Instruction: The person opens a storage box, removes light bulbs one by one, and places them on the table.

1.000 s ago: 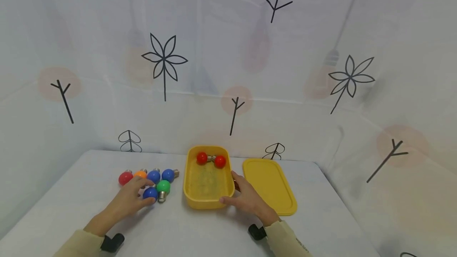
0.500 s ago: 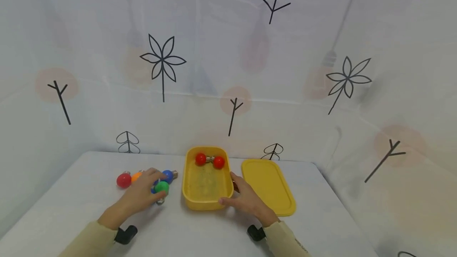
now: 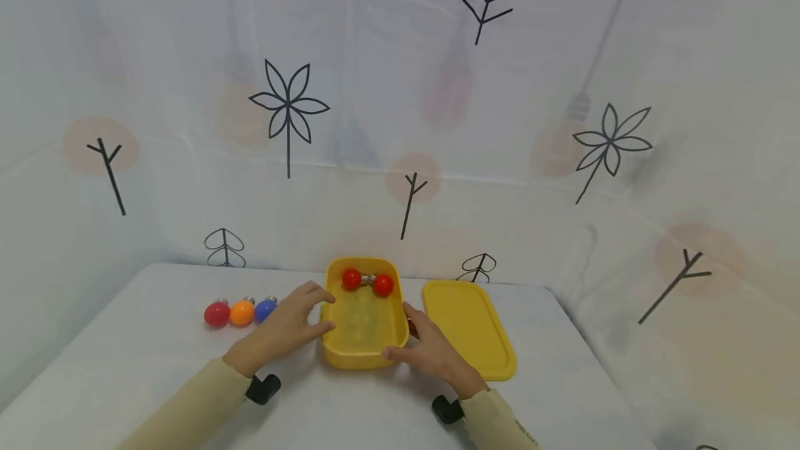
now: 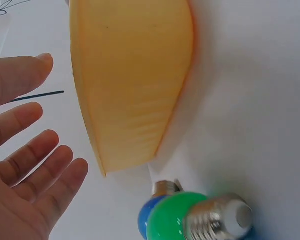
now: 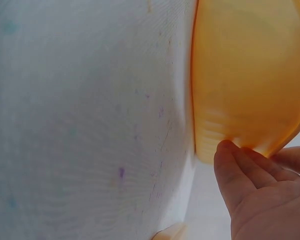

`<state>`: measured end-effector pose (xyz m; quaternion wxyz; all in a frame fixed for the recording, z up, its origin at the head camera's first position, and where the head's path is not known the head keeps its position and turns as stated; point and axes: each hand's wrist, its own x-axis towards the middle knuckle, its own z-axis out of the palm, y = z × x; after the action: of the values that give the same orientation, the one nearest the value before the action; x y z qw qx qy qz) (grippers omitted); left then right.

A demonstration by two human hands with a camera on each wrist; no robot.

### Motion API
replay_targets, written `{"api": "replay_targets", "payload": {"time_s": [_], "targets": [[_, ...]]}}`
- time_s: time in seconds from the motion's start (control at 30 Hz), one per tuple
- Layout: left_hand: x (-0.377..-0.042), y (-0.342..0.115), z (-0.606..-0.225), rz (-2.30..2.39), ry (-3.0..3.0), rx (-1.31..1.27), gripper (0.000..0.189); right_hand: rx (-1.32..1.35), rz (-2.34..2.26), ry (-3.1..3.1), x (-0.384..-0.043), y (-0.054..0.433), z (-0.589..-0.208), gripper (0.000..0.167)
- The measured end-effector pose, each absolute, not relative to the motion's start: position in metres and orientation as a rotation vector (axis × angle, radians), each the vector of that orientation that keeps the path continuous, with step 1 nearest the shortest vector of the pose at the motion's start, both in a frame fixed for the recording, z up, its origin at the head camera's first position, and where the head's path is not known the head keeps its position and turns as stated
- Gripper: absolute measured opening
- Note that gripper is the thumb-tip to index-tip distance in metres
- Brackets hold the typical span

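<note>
My left hand (image 3: 284, 325) is by the left rim of a yellow plastic box (image 3: 362, 332). Its fingers are spread and hold nothing, as the left wrist view also shows. My right hand (image 3: 431, 347) holds the box's near right corner, thumb at the front and fingers against the side wall (image 5: 255, 75). Inside, at the far end, lie two red light bulbs (image 3: 383, 285) with their metal bases together. Left of the box a red bulb (image 3: 217, 314), an orange bulb (image 3: 242, 312) and a blue bulb (image 3: 265, 310) form a row. A green bulb (image 4: 172, 220) beside blue ones is behind my left hand in the head view.
A yellow lid (image 3: 471, 332) lies flat on the white table (image 3: 350, 415) to the right of the box. Behind the table rises a pale cloth backdrop (image 3: 375, 110) printed with plants.
My left hand has moved right, from beside a blue bulb across the green one to the box's left rim. My right hand has stayed on the box.
</note>
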<state>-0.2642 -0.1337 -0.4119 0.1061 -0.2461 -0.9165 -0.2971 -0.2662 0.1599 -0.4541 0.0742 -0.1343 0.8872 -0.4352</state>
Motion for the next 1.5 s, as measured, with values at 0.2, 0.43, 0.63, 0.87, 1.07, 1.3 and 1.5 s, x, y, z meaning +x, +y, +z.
{"api": "replay_targets", "payload": {"time_s": [0.2,0.43,0.63,0.87,1.07,1.3,1.5], "targets": [[-0.282,-0.12,-0.41,-0.883,-2.68,-0.763,0.037,-0.411,-1.31,2.662,-0.265,0.161,-0.452,0.104],[-0.299,-0.111,-0.409,-0.877,-2.713,-0.769,0.037,-0.437,-1.312,2.663,-0.265,0.161,-0.452,0.102],[-0.313,-0.107,-0.414,-0.862,-2.705,-0.816,0.041,-0.437,-1.325,2.655,-0.266,0.162,-0.455,0.102],[-0.331,-0.1,-0.417,-0.824,-2.716,-0.893,0.044,-0.466,-1.324,2.654,-0.267,0.163,-0.456,0.101],[-0.344,-0.094,-0.415,-0.795,-2.755,-0.919,0.049,-0.467,-1.308,2.659,-0.268,0.162,-0.455,0.101],[-0.359,-0.091,-0.417,-0.761,-2.812,-0.9,0.051,-0.47,-1.296,2.664,-0.266,0.161,-0.452,0.102],[-0.368,-0.09,-0.418,-0.727,-2.834,-0.941,0.054,-0.457,-1.286,2.67,-0.265,0.161,-0.45,0.103]]}}
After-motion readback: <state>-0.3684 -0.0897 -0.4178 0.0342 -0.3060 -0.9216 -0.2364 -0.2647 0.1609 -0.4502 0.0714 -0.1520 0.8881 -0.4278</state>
